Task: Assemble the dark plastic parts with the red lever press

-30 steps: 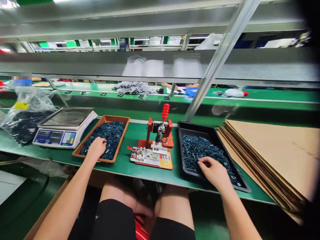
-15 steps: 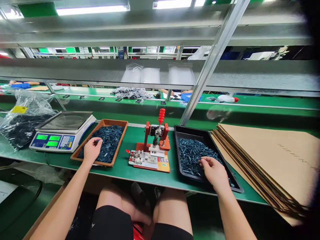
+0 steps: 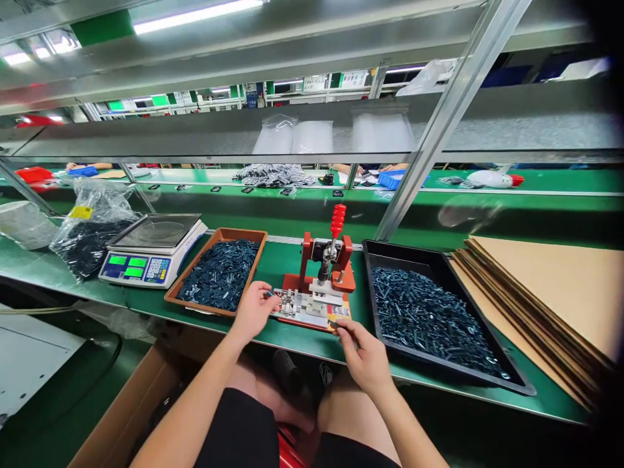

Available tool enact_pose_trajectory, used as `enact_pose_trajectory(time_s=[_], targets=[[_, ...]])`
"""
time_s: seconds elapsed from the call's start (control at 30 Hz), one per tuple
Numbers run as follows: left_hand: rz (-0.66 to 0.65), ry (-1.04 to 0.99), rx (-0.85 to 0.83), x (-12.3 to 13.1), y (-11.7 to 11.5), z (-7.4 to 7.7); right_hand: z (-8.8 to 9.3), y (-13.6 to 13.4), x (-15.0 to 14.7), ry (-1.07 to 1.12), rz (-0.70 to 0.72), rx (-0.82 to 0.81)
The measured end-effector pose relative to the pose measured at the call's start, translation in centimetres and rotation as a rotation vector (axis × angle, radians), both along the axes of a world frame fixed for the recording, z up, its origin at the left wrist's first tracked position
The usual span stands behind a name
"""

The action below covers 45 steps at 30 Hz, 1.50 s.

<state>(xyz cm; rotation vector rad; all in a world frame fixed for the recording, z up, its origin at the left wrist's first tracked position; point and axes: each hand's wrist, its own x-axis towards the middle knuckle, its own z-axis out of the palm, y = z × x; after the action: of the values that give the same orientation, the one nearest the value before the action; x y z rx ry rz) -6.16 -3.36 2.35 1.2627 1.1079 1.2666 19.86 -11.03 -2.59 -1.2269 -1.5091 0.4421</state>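
Observation:
My left hand (image 3: pixel 254 308) pinches a small dark part (image 3: pixel 268 294) at the left end of the press fixture's metal slide (image 3: pixel 295 303). Between thumb and fingers of my right hand (image 3: pixel 363 348) is another small dark piece (image 3: pixel 334 324), held at the fixture's front right corner. The red toggle press (image 3: pixel 326 260) stands between my hands, its red handle (image 3: pixel 338 221) upright. Left of it, a brown tray (image 3: pixel 176 292) holds a heap of flat dark parts (image 3: pixel 219 273). On the right, a black tray (image 3: pixel 370 286) contains many slim dark pieces (image 3: pixel 429 312).
A digital scale (image 3: pixel 151 250) and a plastic bag of dark parts (image 3: pixel 95 227) stand at the left. Flat cardboard sheets (image 3: pixel 550 292) are stacked at the right. A metal post (image 3: pixel 453 117) slants up behind the black tray. White bags (image 3: pixel 312 136) lie on the shelf.
Both hands have left the trays and come in to the press, each with a small dark part in its fingers. The view has shifted left.

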Motion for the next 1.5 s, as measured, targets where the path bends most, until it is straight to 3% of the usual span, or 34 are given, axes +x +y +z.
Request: enact_pose_trajectory(time_s=[0.17, 0.27, 0.37, 0.6, 0.87, 1.07, 1.27, 1.5], targets=[[-0.115, 0.564, 0.215, 2.0, -0.4, -0.5, -4.1, 1.0, -1.5, -0.029, -0.125, 0.092], [-0.172, 0.727, 0.373, 2.6, -0.1, 0.0, -4.8, 1.1, -1.4, -0.02, -0.132, 0.051], [-0.201, 0.829, 0.412, 3.3, 0.5, 0.4, -4.4, 1.1, -1.4, 0.023, -0.128, 0.017], [-0.037, 0.801, 0.227, 4.7, 2.5, 1.3, -3.9, 1.1, -1.5, 0.11, -0.139, 0.002], [-0.179, 0.981, 0.388, 6.8, 2.8, 0.9, -3.5, 0.9, -1.6, 0.11, -0.125, 0.021], [-0.093, 0.909, 0.202, 6.9, 3.7, 0.3, -3.6, 0.7, -1.6, 0.112, -0.119, -0.012], [-0.212, 1.105, 0.442, 7.0, 2.9, -0.4, -3.5, 1.0, -1.4, 0.149, -0.192, -0.036], [-0.203, 1.179, 0.51, 7.9, 2.3, -1.2, -3.5, 1.2, -1.5, 0.121, -0.161, -0.037]])
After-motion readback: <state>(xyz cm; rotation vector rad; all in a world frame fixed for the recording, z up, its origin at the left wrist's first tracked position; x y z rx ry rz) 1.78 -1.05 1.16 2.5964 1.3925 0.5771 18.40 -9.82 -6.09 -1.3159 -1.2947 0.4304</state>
